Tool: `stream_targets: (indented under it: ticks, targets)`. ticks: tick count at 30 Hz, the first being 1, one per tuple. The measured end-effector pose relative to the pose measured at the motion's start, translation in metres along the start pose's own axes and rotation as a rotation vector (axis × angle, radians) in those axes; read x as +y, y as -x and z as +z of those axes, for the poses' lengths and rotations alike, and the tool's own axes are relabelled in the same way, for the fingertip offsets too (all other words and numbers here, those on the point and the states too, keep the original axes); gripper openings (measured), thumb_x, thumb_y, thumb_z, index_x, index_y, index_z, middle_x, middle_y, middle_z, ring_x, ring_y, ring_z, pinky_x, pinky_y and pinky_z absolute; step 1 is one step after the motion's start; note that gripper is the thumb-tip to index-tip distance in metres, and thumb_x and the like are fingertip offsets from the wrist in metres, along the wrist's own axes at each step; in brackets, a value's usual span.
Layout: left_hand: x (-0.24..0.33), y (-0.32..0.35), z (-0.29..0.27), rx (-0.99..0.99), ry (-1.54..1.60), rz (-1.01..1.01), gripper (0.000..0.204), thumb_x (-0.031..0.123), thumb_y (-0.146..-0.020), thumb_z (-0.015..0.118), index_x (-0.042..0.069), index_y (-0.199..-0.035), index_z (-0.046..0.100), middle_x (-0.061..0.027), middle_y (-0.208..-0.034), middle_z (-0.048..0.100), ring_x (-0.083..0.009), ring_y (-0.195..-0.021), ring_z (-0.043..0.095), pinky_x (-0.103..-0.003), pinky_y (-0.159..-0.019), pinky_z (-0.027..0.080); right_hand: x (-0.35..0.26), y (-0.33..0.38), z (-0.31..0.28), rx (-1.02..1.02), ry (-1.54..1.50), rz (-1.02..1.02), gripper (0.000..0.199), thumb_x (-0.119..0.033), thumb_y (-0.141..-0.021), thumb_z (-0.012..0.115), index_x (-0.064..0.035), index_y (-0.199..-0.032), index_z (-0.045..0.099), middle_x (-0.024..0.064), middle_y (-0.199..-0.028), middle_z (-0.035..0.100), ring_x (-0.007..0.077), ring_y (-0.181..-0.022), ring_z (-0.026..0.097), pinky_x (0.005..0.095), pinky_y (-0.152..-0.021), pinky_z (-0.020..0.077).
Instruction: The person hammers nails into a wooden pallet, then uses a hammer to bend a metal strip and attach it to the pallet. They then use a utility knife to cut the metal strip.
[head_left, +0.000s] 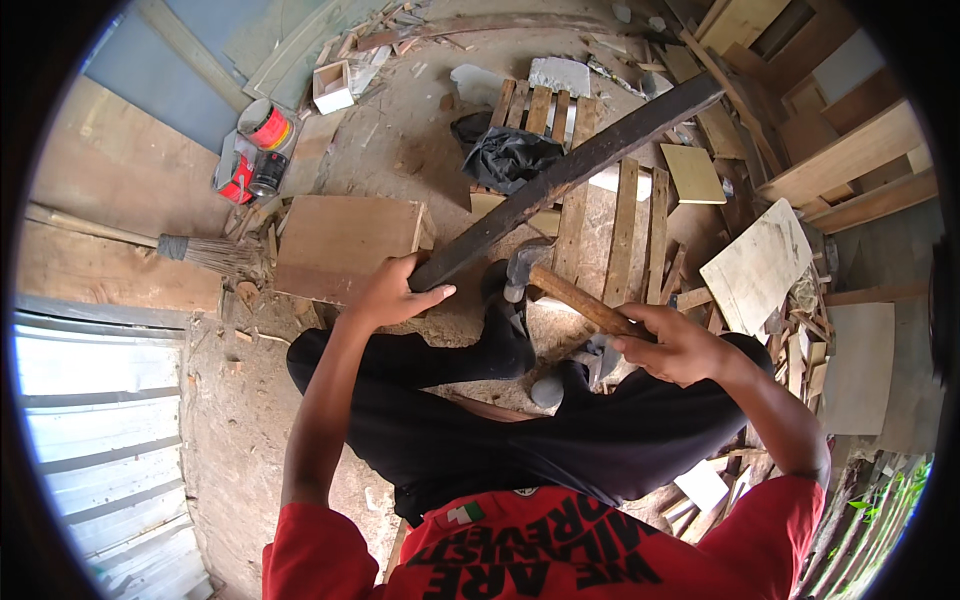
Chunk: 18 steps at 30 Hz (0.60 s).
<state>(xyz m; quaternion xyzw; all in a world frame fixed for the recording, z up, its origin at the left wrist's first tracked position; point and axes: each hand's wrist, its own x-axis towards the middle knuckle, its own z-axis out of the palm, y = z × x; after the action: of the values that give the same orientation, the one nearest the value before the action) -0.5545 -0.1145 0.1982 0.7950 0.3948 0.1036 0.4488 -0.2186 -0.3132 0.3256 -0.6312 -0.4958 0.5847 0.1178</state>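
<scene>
Under my left hand (390, 293), clamped on its near end, the long dark wooden plank (570, 170) slants up-right; my right hand (672, 345) grips the wooden-handled hammer (560, 285), head just beside that end.

Long dark brown wooden plank (570, 175); tan-handled grey steel hammer (560, 285); crumpled black plastic bag (510, 155); red round tin (268, 127); pale square plywood sheet (345, 245).

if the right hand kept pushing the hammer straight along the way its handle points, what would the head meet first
Probably the dark plank. The right hand grips the wooden handle of the hammer, whose head sits just below the plank's near end, which the left hand holds. Depth is unclear; it could pass beneath.
</scene>
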Motion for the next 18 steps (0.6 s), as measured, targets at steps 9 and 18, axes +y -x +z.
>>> stream_targets:
  ticks: [9, 18]
  targets:
    - [-0.037, 0.006, 0.016, -0.165, 0.341, 0.142, 0.044, 0.048, -0.091, 0.069, 0.004, -0.091, 0.062, -0.0022, -0.072, 0.059, -0.0129, -0.064, 0.056, -0.031, -0.062, 0.047, 0.003, 0.019, 0.015, -0.011, -0.439, 0.015, 0.023, -0.021, -0.101, 0.059, -0.0020, -0.113, 0.056, -0.0038, -0.055, 0.046, 0.0053, -0.042, 0.043, 0.0256, -0.037, 0.0306]
    - [-0.017, 0.011, 0.069, -0.120, 0.667, 0.004, 0.063, 0.061, -0.101, 0.042, 0.005, -0.075, 0.054, 0.0007, -0.052, 0.046, -0.0078, -0.044, 0.042, -0.026, -0.044, 0.035, -0.010, 0.018, 0.028, 0.033, -0.423, -0.035, 0.027, -0.022, -0.105, 0.052, 0.0000, -0.121, 0.051, -0.0019, -0.064, 0.047, 0.0033, -0.041, 0.040, 0.0223, -0.034, 0.0336]
